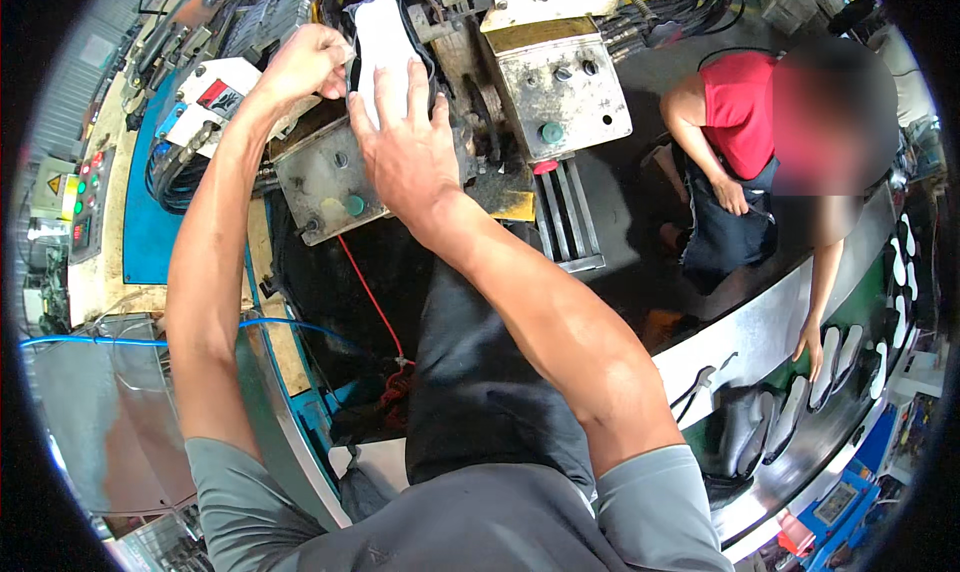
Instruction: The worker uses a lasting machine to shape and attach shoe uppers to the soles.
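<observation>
A dark shoe upper (437, 78) with a white insole (381, 30) facing up sits sole-up at the machine in front of me. My right hand (408, 157) lies over the heel half of the insole, its fingers stretched out and apart. At the shoe's left edge, my left hand (312, 64) has its fingers curled into a pinch on the upper's rim. The exact grip of those fingertips is partly hidden.
Metal control boxes with buttons stand to the right (555, 87) and below the shoe (325, 177). A co-worker in a red top (740, 112) sits at the right, one hand reaching to a conveyor (690, 357) carrying several shoes. A red cord (370, 292) and blue hose (95, 342) run nearby.
</observation>
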Action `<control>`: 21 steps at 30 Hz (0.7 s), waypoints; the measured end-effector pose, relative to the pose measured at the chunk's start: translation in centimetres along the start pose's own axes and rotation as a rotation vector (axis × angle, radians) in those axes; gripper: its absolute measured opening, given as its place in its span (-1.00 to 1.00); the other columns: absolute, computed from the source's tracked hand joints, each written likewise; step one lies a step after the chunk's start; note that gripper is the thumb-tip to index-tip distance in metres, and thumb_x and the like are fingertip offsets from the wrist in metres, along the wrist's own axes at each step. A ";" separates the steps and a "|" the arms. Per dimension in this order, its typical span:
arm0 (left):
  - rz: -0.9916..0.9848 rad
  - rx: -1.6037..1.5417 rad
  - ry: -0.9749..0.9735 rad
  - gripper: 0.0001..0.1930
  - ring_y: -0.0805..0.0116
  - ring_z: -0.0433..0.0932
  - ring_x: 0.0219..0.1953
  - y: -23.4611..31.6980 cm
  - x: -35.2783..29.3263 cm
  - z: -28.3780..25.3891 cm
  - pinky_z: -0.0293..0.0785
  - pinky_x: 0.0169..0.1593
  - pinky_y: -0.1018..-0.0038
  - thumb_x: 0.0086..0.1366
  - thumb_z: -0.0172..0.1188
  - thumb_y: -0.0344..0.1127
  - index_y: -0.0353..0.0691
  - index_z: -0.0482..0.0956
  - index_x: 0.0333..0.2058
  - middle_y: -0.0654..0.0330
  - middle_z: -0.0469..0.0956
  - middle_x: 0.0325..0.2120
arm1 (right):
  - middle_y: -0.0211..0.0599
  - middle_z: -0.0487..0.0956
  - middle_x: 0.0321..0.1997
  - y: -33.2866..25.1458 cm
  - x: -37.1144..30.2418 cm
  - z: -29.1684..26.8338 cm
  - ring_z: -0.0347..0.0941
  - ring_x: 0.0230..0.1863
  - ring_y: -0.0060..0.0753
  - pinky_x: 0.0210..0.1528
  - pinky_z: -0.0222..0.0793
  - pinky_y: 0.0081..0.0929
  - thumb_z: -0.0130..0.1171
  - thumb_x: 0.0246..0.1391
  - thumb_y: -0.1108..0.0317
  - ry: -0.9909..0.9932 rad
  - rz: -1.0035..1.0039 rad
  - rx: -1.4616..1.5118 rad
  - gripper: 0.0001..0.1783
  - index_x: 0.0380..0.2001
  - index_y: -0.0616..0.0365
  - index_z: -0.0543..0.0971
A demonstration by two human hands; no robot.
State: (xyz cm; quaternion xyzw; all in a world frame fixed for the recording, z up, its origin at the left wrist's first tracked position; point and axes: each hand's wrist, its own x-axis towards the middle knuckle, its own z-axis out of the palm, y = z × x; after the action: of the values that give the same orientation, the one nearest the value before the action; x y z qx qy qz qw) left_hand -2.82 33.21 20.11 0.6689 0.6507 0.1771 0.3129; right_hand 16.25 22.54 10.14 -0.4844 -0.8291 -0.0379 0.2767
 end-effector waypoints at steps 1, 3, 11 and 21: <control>0.000 -0.002 0.008 -0.77 0.41 0.65 -0.46 -0.7 -0.7 0.1 0.67 -0.31 0.44 0.58 0.14 -0.27 -0.30 0.62 -0.21 0.21 0.65 -0.42 | 0.07 0.18 0.65 -0.2 0.1 -0.2 -0.03 0.68 0.48 0.51 0.28 0.43 0.22 0.36 0.21 -0.028 -0.010 0.014 -0.31 0.53 -0.15 0.44; -0.019 -0.424 0.256 -0.75 0.37 0.73 -0.34 -2.7 -2.8 2.6 0.73 -0.21 0.45 0.63 0.07 -0.33 -0.38 0.66 -0.01 0.10 0.72 -0.24 | 0.07 0.17 0.66 0.0 -0.1 -0.2 -0.04 0.69 0.49 0.51 0.28 0.43 0.23 0.35 0.20 -0.059 -0.014 0.010 -0.29 0.54 -0.16 0.42; -0.192 -0.871 0.149 -0.62 0.27 0.76 -0.24 -10.8 -17.7 18.9 0.75 -0.09 0.30 0.51 0.27 -0.15 -0.39 0.67 0.07 0.09 0.75 -0.19 | 0.03 0.27 0.62 0.6 -0.1 0.3 0.05 0.62 0.60 0.41 0.46 0.30 0.46 0.14 0.01 0.038 -0.056 -0.104 -0.16 0.48 -0.16 0.47; -0.348 -1.076 0.023 -0.78 0.26 0.77 -0.19 -16.1 -21.6 30.4 0.75 -0.05 0.33 0.63 0.11 -0.42 -0.38 0.66 0.07 0.03 0.74 -0.15 | -0.01 0.28 0.61 0.4 3.4 1.5 0.07 0.59 0.63 0.36 0.52 0.29 0.49 0.10 0.00 0.033 -0.055 -0.140 -0.13 0.48 -0.16 0.47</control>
State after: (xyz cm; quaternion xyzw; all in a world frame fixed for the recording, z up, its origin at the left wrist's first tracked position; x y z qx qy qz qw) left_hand 2.63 5.57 -9.19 0.2961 0.5728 0.4368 0.6273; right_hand 14.65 25.87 10.51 -0.4788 -0.8328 -0.1115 0.2544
